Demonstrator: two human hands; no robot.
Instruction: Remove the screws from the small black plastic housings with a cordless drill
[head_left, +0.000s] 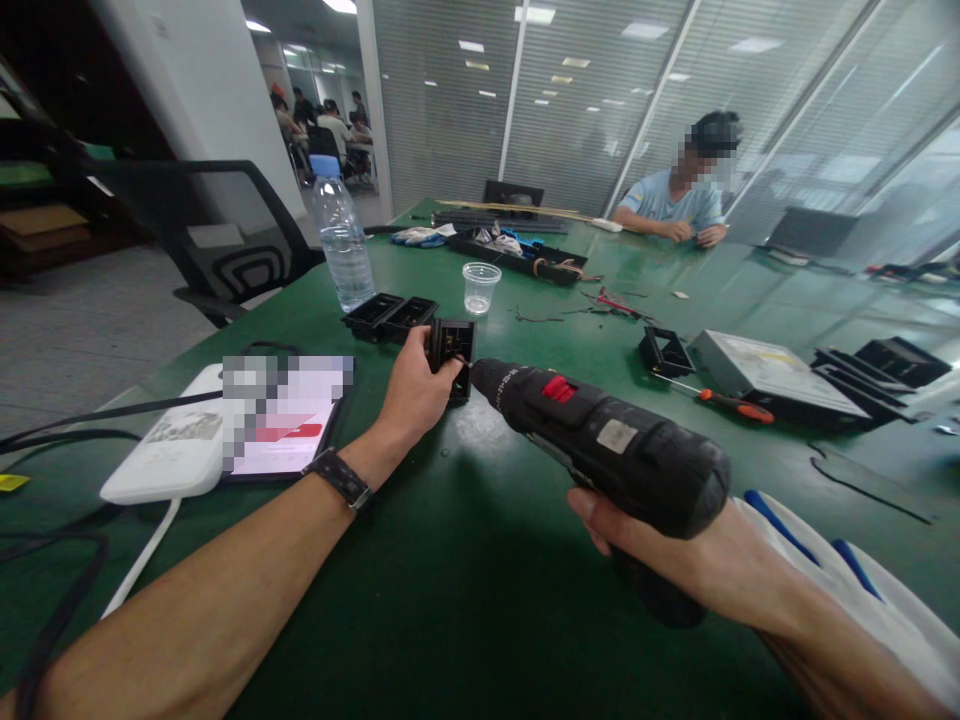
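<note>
The left hand [416,390] curls around a small black plastic box [459,340] near a clear plastic cup [480,290]. The right hand [671,553] wraps around a chunky black-and-red drill [600,430] pointing at the box.

1 dark strap [341,479] with a metallic buckle [363,497] on the left wrist [365,458], 2 bare forearms [225,585]

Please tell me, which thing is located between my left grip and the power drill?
A black housing, held by the left grip, lies there, in front of the nose of the power drill; the head view shows this. Whether they touch, I cannot tell.
</note>
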